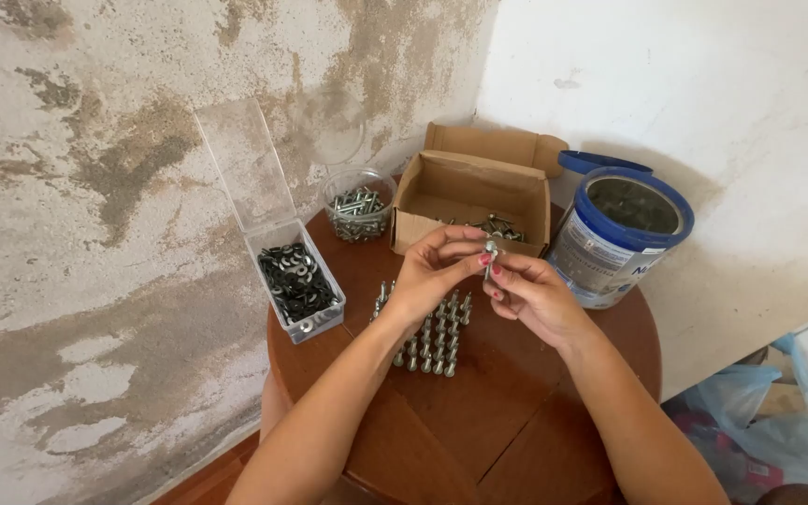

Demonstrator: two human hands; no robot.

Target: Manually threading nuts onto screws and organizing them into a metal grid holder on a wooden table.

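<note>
Centre frame, my left hand [432,271] and right hand [527,292] pinch one bolt [490,254] above the upright bolts [430,339], steadying it between fingertips.

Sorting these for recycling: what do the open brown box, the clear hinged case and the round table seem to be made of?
Open brown box: corrugated cardboard, matte, folded flaps. Clear hinged case: likely rigid plastic, see-through and glossy. Round table: apparently wood, reddish-brown, with a varnished sheen and visible seams.

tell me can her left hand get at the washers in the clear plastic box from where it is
Probably yes: the left hand is busy on a bolt, but the clear box of washers sits open beside it, lid up, nothing between.
</note>
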